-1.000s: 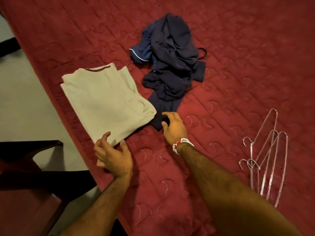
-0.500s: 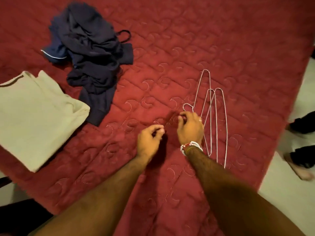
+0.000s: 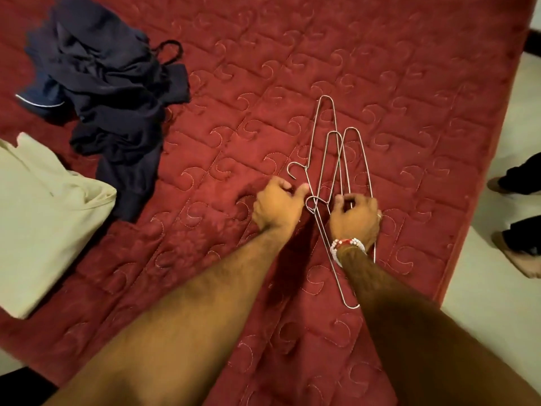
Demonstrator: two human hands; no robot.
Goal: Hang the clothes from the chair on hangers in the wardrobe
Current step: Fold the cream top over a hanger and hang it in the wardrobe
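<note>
Three thin wire hangers point(image 3: 339, 159) lie in a bundle on the red quilted bed point(image 3: 380, 68). My left hand point(image 3: 278, 206) is curled at the neck of the leftmost hanger, fingertips on the wire just below its hook. My right hand point(image 3: 355, 218), with a beaded bracelet at the wrist, is curled over the other hangers and pinches their wires. A crumpled heap of dark navy clothes point(image 3: 108, 83) lies at the upper left. A folded beige garment point(image 3: 44, 215) lies at the left edge.
The bed's right edge runs diagonally down the right side, with pale floor point(image 3: 483, 303) beyond it. Another person's feet and dark trouser legs point(image 3: 521, 247) stand on that floor close to the bed.
The view has swung right from the folded beige garment. Both hands left the clothes, crossed to the hangers and closed on the wires.
</note>
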